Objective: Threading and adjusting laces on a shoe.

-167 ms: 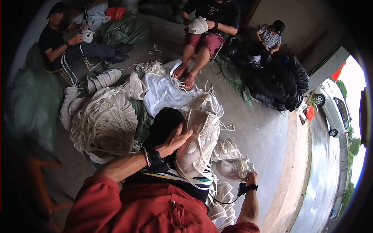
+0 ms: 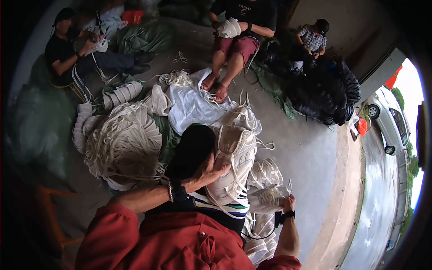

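Observation:
A white shoe upper [image 2: 234, 168] lies over my lap, toe end toward me, with loose white laces trailing across it. My left hand [image 2: 209, 173] grips its left side, the thumb and fingers pressed on the upper. Out to the right, my right hand [image 2: 289, 204] is closed in a pinch; a thin white shoelace [image 2: 290, 183] sticks up from its fingertips. Just left of that hand are more white uppers [image 2: 265, 200], with laces in them. Striped cords [image 2: 220, 207] lie across my lap beneath the upper.
A big heap of white uppers and laces [image 2: 123, 144] stands at the left. White sheeting [image 2: 186, 105] lies ahead, under a seated person's feet. Two other people sit working farther back, at left and right. A black pile [image 2: 319, 92] is at the far right, near the doorway.
My right hand has risen slightly, with a lace end now showing above its fingertips. The view has shifted a little. My left hand still grips the upper.

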